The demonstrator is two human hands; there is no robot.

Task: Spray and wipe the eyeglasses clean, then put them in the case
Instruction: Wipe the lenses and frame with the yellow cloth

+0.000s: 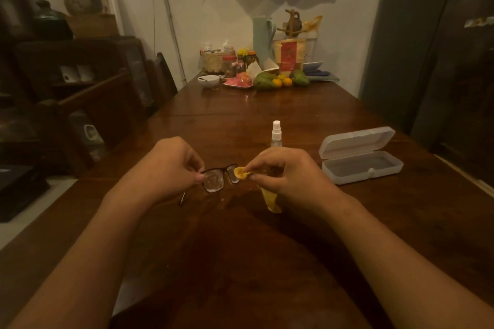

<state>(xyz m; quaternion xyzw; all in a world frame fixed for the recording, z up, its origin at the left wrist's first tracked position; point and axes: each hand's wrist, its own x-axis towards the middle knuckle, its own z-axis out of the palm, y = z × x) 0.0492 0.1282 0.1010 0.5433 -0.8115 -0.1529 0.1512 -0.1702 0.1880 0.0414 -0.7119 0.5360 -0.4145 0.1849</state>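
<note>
The left hand [171, 165] pinches the eyeglasses [219, 177] at their left end, frame lying left-right; the right hand [288, 176] pinches a yellow cloth [242, 173] against the right lens.

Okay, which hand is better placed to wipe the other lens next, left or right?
Right, probably. The right hand pinches the yellow cloth against one lens of the eyeglasses, while the left hand grips the frame's end, steadying it.

Black-framed eyeglasses [217, 177], yellow cloth [270, 197], translucent white case [361, 157]
</note>
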